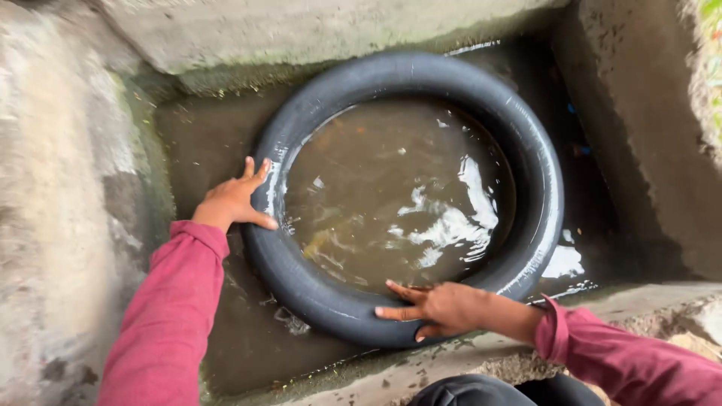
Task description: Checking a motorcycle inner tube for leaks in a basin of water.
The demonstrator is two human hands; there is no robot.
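1. Black rubber inner tube (421, 83) lies flat in murky brown water (391, 188) inside a rough concrete trough (301, 30). It fills most of the basin, sitting centre to right of the view.
2. Left hand (235, 199) rests on the tube at about 9 o'clock of the ring. Fingers spread, palm down on the wet rubber, thumb hooked toward the inner edge. Pressing flat, not clenched around it.
3. Right hand (436, 307) lies on the tube at about 6 o'clock. Fingers extended and pointing toward 9 o'clock, palm on top of the rubber. Flat contact, no closed grasp.
4. Both arms wear dark red sleeves (169, 316).
5. Water inside the ring is rippled, with bright reflections toward 3 o'clock of the opening.
6. Near concrete ledge (639, 297) runs just below the right wrist. Green algae marks the trough wall at 9 o'clock.
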